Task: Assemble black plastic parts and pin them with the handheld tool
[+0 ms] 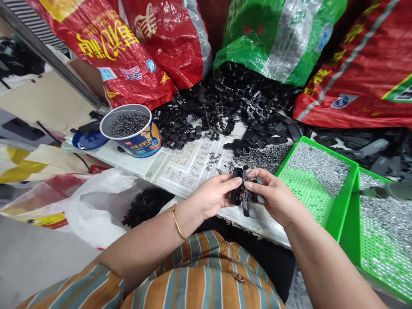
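Both hands meet over the table's near edge. My left hand, with a gold bangle at the wrist, is closed around a black plastic part. Pressed close to it is a dark grey bracket with rounded grey pads, pinched between the thumb and fingers of my right hand. The two pieces are side by side and seem to touch; how they join is hidden by the fingers. Just beyond the hands lies a scatter of small dark pieces on the patterned tabletop.
A blue tub of tiny dark parts stands at the left. Green perforated trays with small silvery pieces sit at the right. Heaped black parts spread below red bags and a green bag. A white plastic bag hangs left.
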